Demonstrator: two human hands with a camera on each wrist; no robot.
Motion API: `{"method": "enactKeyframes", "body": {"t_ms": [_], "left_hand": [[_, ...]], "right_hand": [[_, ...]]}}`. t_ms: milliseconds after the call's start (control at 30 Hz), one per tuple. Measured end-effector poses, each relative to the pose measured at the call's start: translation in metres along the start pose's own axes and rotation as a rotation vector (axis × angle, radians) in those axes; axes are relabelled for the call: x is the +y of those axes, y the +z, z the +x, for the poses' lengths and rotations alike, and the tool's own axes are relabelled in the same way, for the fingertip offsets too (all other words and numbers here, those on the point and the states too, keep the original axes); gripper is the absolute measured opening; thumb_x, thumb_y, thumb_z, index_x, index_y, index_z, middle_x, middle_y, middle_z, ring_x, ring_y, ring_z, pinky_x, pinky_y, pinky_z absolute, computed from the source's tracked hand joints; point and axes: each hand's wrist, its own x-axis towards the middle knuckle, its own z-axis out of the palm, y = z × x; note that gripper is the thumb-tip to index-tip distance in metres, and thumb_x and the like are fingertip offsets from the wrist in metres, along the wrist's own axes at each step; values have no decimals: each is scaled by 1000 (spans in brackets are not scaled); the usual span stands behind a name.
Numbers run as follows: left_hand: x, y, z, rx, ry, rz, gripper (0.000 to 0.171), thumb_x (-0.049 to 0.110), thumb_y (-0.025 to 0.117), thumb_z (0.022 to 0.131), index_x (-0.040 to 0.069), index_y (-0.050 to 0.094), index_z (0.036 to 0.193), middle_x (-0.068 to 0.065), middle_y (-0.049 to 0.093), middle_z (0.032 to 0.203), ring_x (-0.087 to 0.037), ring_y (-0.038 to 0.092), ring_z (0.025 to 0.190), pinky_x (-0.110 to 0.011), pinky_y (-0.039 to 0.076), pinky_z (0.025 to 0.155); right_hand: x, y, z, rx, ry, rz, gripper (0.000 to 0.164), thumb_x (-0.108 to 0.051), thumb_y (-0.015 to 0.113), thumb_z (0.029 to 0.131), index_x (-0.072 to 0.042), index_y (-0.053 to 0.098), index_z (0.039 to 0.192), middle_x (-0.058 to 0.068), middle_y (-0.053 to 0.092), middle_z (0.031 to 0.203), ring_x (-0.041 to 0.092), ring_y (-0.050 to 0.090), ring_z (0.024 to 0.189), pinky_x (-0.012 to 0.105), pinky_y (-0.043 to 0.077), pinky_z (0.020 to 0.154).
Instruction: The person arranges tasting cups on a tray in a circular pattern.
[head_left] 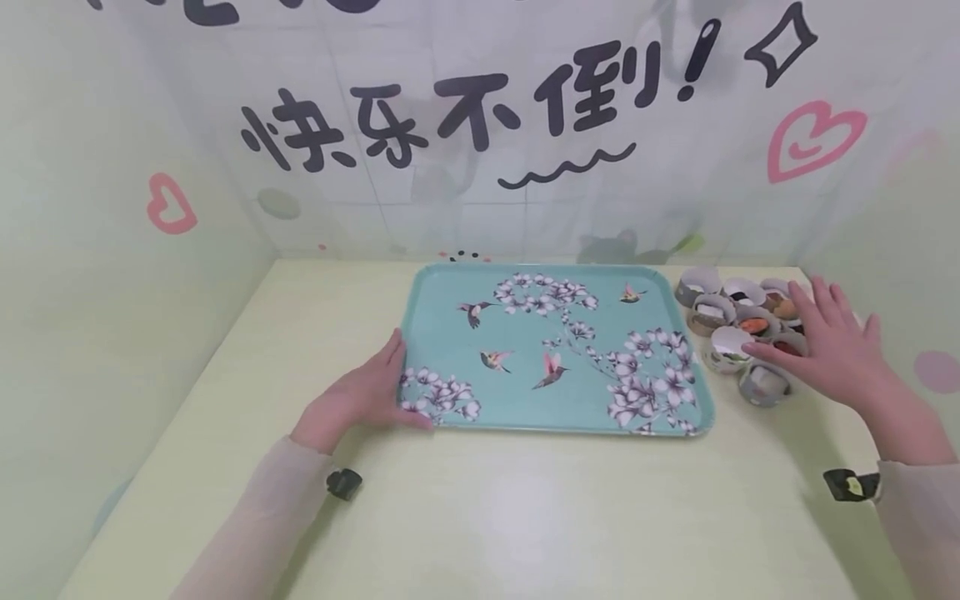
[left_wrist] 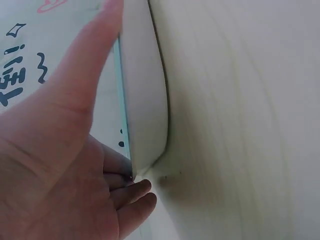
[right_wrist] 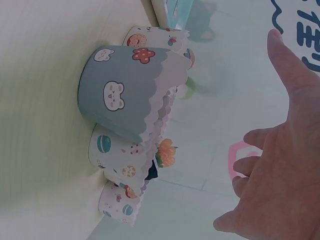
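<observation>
A light blue tray [head_left: 517,408] printed with flowers and hummingbirds lies on the table. My left hand [head_left: 367,387] holds its near left corner, the thumb along the front edge and the fingers at the left side. In the left wrist view, the fingers of the left hand [left_wrist: 65,150] bend around the end of the tray's pale outer wall [left_wrist: 145,95]. To the right of the tray stands a cluster of paper cups [head_left: 765,385] with small items inside. Over the cups my right hand [head_left: 840,350] is spread, apart from a grey-blue cup [right_wrist: 125,90] in the right wrist view.
The pale table [head_left: 480,517] meets a back wall [head_left: 465,225] with dark lettering just behind the tray. Side walls [head_left: 150,333] rise at left and right. An orange item [right_wrist: 166,152] sticks up above one cup's rim.
</observation>
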Motion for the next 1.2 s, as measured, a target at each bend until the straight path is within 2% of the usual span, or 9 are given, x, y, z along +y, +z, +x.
{"method": "enactKeyframes", "body": {"t_ms": [100,267,367,500,667,833,933,1033,1200], "left_hand": [[5,0,1,-6,-19,-47,147,70,81,63,-11,-1,155,-29,-8,165,-48,15,151,-56,31,121],[13,1,-1,0,-51,-146,142,57,86,65,-15,1,153,-32,-11,163,-50,13,150,-56,27,122],[16,4,-4,12,-67,-191,139,53,87,67,-14,2,154,-31,-11,163,-49,11,151,-56,25,123],[19,7,-6,19,-98,-240,135,47,88,69,-12,2,155,-28,-12,164,-47,8,152,-55,22,124],[23,9,-6,14,-122,-270,135,47,88,69,-12,1,155,-26,-14,165,-46,4,153,-55,19,125],[25,7,-6,18,-111,-245,134,49,86,71,-13,2,154,-28,-13,164,-47,5,153,-56,20,124],[25,3,-5,39,-105,-221,127,52,80,78,-12,2,155,-28,-11,164,-47,7,152,-57,21,124],[22,-3,-1,72,-111,-180,111,49,71,89,-9,4,156,-27,-6,165,-46,9,152,-57,21,124],[19,-14,10,119,-119,-41,80,26,58,101,-6,11,157,-26,8,165,-43,18,152,-54,25,123]], "right_hand": [[3,1,-3,4,8,4,106,-56,59,93,-5,-5,159,30,-19,161,49,-23,149,85,-14,105],[9,4,-8,43,-3,79,102,-48,65,93,1,5,159,35,-9,162,57,-7,148,85,4,108],[12,4,-13,55,9,140,97,-42,67,93,9,14,155,40,5,159,61,8,144,81,17,107],[14,5,-19,41,54,166,83,-39,66,95,17,30,145,46,32,144,67,34,127,76,36,96],[15,9,-23,4,93,181,67,-37,65,96,16,44,131,42,49,129,65,50,113,70,49,86],[15,14,-25,-43,99,174,68,-41,66,95,15,46,130,40,52,126,63,51,112,68,51,84],[15,17,-27,-13,94,154,73,-40,68,93,17,45,133,42,48,126,62,49,109,69,48,83],[13,19,-30,23,112,139,76,-40,69,92,17,43,135,43,42,128,62,48,107,69,46,81],[10,19,-35,14,159,157,74,-42,68,93,18,46,129,42,47,126,63,53,107,67,50,81]]}}
